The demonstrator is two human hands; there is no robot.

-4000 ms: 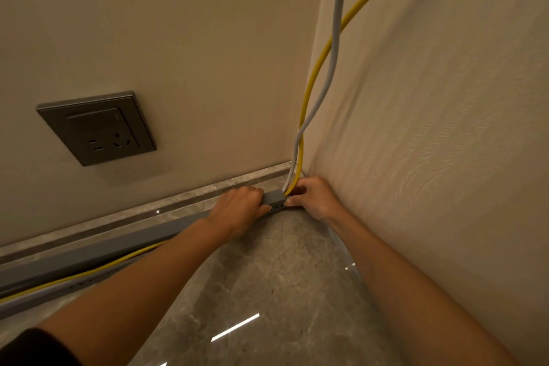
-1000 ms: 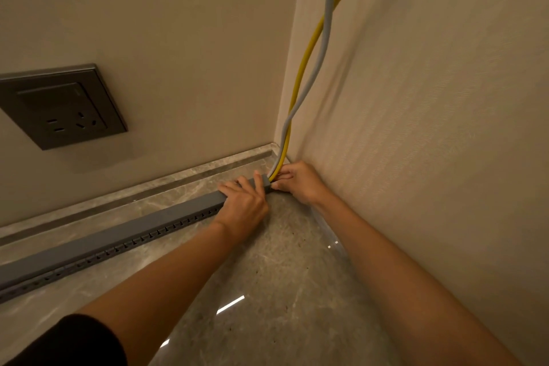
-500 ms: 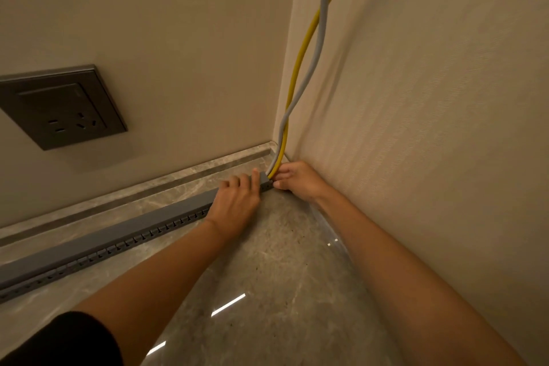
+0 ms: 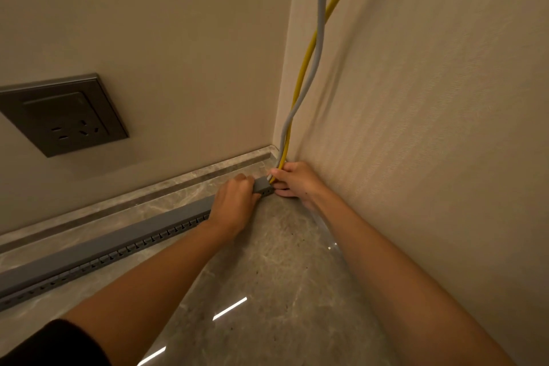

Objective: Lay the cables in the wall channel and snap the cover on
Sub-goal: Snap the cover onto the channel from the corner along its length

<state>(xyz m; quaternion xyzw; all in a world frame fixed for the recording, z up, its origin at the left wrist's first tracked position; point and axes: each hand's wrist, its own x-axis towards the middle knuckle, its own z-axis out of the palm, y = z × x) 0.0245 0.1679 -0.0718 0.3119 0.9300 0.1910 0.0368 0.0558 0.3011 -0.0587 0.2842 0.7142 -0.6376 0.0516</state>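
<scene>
A long grey slotted cable channel (image 4: 124,242) with its cover on lies along the floor at the foot of the back wall and ends near the corner. My left hand (image 4: 234,205) is curled over the channel's right end, pressing down on the cover. My right hand (image 4: 297,180) sits in the corner beside that end, its fingers pinching the yellow cable (image 4: 309,50) and the grey cable (image 4: 319,24) where they leave the channel. Both cables climb the corner and cross each other higher up.
A dark wall socket (image 4: 64,116) is set in the back wall at the left. A marble skirting strip (image 4: 166,184) runs behind the channel. The textured side wall (image 4: 430,128) stands close on the right. The floor (image 4: 282,291) is glossy marble.
Four seconds ago the yellow cable showed along the open channel at the left; now the cover hides it. My left hand went from flat on the cover to curled over its end.
</scene>
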